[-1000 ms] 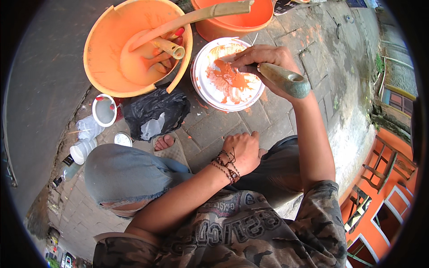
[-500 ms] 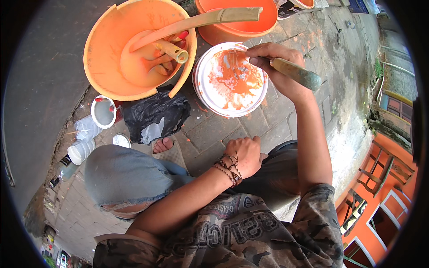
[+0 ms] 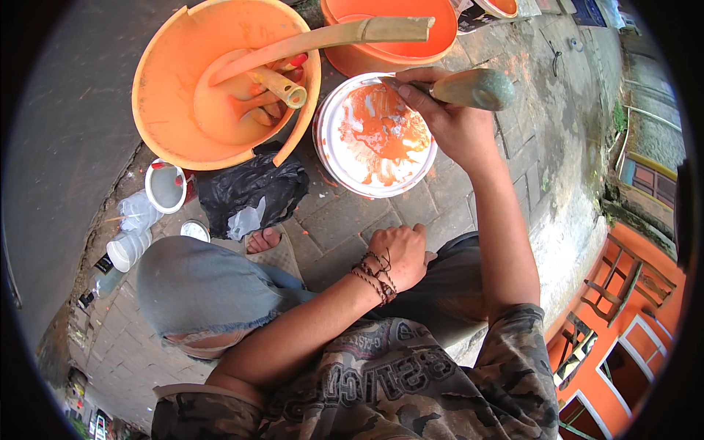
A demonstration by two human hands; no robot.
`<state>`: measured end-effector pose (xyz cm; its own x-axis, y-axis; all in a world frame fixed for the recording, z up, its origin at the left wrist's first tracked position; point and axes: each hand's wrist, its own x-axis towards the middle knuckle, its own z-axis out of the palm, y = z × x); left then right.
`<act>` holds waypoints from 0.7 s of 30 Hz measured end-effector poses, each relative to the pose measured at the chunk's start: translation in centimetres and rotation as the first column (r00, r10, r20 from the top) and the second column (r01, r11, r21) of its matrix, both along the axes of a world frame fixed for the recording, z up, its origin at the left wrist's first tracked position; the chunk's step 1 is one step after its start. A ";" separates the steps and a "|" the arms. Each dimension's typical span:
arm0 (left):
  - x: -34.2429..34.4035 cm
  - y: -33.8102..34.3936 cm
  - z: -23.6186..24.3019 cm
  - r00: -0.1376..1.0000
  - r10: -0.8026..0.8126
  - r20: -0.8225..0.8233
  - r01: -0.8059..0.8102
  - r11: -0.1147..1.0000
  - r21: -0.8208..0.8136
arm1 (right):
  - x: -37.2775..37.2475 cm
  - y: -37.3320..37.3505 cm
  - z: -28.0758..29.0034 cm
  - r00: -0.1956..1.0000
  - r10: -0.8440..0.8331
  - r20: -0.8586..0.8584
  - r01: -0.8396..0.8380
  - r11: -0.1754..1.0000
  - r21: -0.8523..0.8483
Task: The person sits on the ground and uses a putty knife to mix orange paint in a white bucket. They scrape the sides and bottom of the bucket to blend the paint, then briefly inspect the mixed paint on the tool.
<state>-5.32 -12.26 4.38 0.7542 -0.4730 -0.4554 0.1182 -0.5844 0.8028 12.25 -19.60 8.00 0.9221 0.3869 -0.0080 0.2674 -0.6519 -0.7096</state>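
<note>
In my right hand (image 3: 447, 110) is a putty knife (image 3: 473, 89), its worn wooden handle pointing to the right. The blade, mostly hidden by my fingers, is at the far right rim of a round white lid (image 3: 337, 154). Wet orange paint or putty (image 3: 385, 128) is smeared thickly over the middle of this lid. My left hand (image 3: 400, 253), with braided bracelets on its wrist, rests by my right knee. Its fingers curl loosely into a fist with nothing visible in them.
A broken-rimmed orange basin (image 3: 165, 110) holds orange liquid and bamboo pieces (image 3: 396, 28). Behind the lid stands another orange tub (image 3: 345, 59). A black plastic bag (image 3: 253, 183), a white cup (image 3: 167, 187) and stacked plastic cups (image 3: 130, 249) sit at left on the paving (image 3: 330, 220).
My right hand has turned and shifted slightly left. The putty knife's handle has swung up from slanting toward me to nearly level. My left hand stays where it was.
</note>
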 end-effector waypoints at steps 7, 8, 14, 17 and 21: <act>0.2 -0.4 -0.4 1.000 -0.005 -0.007 0.005 1.000 -0.003 | -0.4 -0.4 -0.2 0.931 0.346 0.116 -0.350 0.937 0.012; 0.3 -0.4 -0.4 1.000 -0.002 -0.015 0.002 1.000 -0.011 | -0.6 -0.5 -0.3 0.924 0.369 0.096 -0.374 0.926 0.044; 0.6 -1.2 0.5 0.999 -0.034 -0.004 0.034 0.999 0.018 | -0.7 -1.3 0.4 0.942 0.316 0.109 -0.317 0.948 -0.011; 0.5 -1.5 0.6 1.000 -0.021 0.001 0.021 1.000 0.013 | -0.6 -0.8 0.4 0.958 0.235 0.162 -0.231 0.972 -0.047; 0.4 -1.8 0.3 0.999 -0.033 0.008 0.032 0.999 0.013 | -1.0 -0.1 0.1 0.998 0.055 0.024 -0.057 0.993 0.099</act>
<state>-4.91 -14.05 4.65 0.7423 -0.4914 -0.4555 0.0923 -0.5983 0.7959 11.26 -19.66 8.06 0.8984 0.4361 0.0523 0.3173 -0.5621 -0.7637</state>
